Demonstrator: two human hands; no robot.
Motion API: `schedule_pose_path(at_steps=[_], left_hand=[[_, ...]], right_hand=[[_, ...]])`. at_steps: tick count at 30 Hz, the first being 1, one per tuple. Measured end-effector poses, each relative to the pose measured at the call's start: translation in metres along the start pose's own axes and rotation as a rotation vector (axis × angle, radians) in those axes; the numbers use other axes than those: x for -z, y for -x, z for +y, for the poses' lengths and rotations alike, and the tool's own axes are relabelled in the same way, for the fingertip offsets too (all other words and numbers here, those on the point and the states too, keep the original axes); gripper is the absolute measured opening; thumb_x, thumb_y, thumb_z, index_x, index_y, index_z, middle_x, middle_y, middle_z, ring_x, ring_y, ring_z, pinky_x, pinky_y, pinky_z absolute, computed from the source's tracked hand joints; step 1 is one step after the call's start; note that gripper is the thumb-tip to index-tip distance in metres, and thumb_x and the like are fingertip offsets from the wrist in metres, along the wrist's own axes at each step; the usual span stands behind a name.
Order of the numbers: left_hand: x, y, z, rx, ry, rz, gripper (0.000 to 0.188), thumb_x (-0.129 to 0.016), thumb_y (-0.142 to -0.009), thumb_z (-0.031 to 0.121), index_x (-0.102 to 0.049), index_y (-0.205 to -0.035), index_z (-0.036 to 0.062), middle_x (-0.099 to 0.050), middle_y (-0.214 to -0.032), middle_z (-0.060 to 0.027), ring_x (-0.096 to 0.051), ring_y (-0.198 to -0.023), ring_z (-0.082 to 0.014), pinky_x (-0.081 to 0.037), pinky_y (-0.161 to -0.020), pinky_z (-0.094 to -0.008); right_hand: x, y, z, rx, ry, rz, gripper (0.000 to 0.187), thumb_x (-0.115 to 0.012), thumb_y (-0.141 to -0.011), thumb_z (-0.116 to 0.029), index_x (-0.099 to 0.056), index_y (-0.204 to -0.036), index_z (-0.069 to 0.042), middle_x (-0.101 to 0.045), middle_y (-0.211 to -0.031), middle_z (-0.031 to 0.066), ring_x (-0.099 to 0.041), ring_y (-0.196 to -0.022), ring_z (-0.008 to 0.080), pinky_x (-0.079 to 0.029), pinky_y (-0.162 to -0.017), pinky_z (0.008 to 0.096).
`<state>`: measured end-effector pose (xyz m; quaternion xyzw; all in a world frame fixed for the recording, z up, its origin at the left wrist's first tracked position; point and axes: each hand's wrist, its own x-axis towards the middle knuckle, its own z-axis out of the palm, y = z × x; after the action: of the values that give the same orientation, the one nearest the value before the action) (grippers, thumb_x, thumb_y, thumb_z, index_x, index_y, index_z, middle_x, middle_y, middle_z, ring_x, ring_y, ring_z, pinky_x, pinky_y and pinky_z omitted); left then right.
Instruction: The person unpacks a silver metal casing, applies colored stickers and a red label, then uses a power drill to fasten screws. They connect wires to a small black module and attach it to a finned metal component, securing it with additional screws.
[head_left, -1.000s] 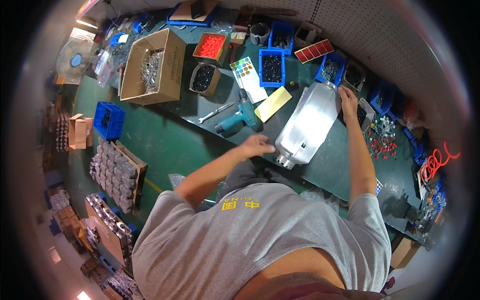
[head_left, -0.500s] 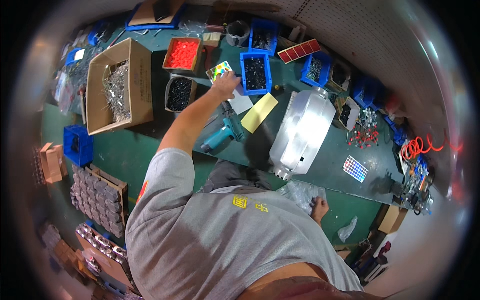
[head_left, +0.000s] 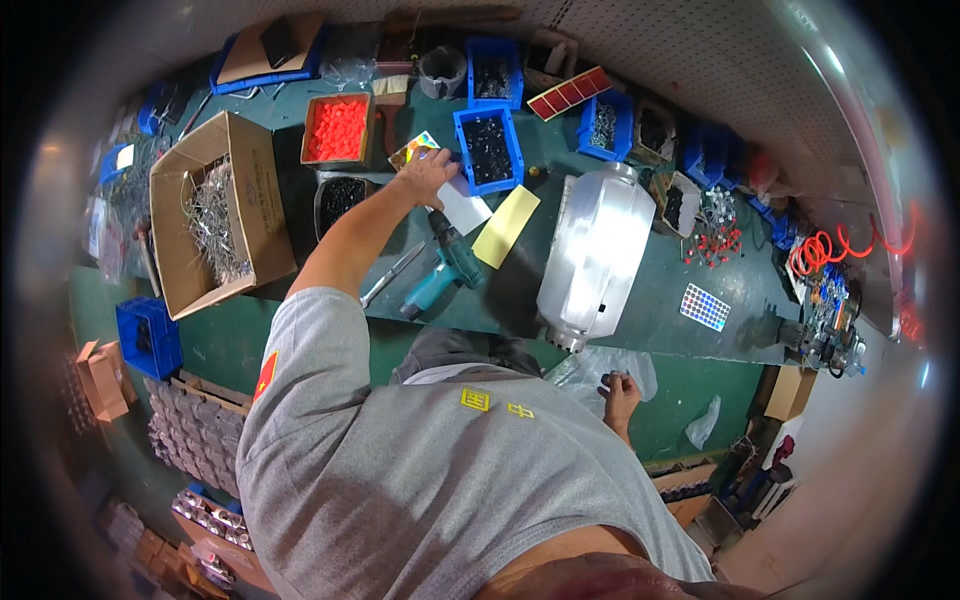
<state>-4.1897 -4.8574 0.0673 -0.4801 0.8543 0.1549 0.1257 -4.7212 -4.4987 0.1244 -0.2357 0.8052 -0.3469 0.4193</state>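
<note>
On the far side of the bench, my left hand is closed, its fingers bent down on a sheet of colourful stickers. A white paper lies partly beneath that hand. Close to my left forearm rests a teal cordless drill. Below the bench's near edge, my right hand pinches a small dark piece whose kind I cannot make out. Behind those fingers hangs a clear plastic bag. A large silver metal canister lies on the bench between my hands.
A blue bin of black parts sits right of my left hand. A yellow paper pad lies near the drill. To the left are a box of red caps and a carton of wires. A shiny sticker sheet lies right.
The whole view has shifted slightly. My right hand has come up from beside the plastic bag, and the dark piece now shows at its fingertips. My left hand stays on the sticker sheet.
</note>
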Motion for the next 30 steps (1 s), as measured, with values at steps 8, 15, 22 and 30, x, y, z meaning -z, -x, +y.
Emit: schedule_pose_path(at_steps=[8, 15, 22, 30], left_hand=[[-0.003, -0.008, 0.001, 0.008, -0.1, -0.015, 0.1, -0.087, -0.063, 0.051, -0.049, -0.144, 0.0087, -0.046, -0.141, -0.0177, -0.044, -0.135, -0.0356, -0.032, -0.117, -0.0566], [-0.008, -0.018, -0.003, -0.14, -0.163, -0.066, 0.045, -0.083, -0.073, 0.039, -0.073, -0.106, 0.011, -0.067, -0.113, -0.0121, -0.056, -0.122, -0.03, -0.029, -0.117, -0.0578], [0.073, 0.024, 0.002, 0.139, 0.444, 0.506, 0.024, -0.077, -0.084, 0.02, -0.07, -0.104, 0.0079, -0.073, -0.102, -0.0111, -0.068, -0.103, -0.0238, -0.045, -0.102, -0.0472], [0.138, 0.07, 0.1, 0.448, 1.786, 0.572, 0.031, -0.071, -0.095, 0.012, -0.063, -0.119, -0.0064, -0.073, -0.109, -0.0143, -0.072, -0.091, -0.0213, -0.059, -0.081, -0.0347]], right_hand=[[-0.012, 0.002, -0.002, 0.032, -0.004, -0.075, 0.015, -0.065, -0.097, -0.015, -0.067, -0.095, -0.001, -0.071, -0.088, 0.0075, -0.069, -0.078, 0.0151, -0.059, -0.065, 0.0303], [-0.004, 0.012, 0.001, -0.002, -0.057, -0.007, 0.015, -0.065, -0.098, -0.016, -0.067, -0.095, -0.002, -0.07, -0.087, 0.0062, -0.069, -0.079, 0.0155, -0.059, -0.067, 0.0299], [-0.051, 0.042, -0.089, 0.384, 0.04, 0.203, 0.011, -0.066, -0.096, -0.008, -0.067, -0.1, 0.003, -0.069, -0.09, 0.0067, -0.065, -0.078, 0.012, -0.056, -0.07, 0.0272], [-0.191, 0.038, -0.26, 0.571, -0.071, -0.385, 0.031, -0.073, -0.092, -0.01, -0.066, -0.117, 0.005, -0.069, -0.114, 0.0112, -0.066, -0.104, 0.0155, -0.054, -0.082, 0.0274]])
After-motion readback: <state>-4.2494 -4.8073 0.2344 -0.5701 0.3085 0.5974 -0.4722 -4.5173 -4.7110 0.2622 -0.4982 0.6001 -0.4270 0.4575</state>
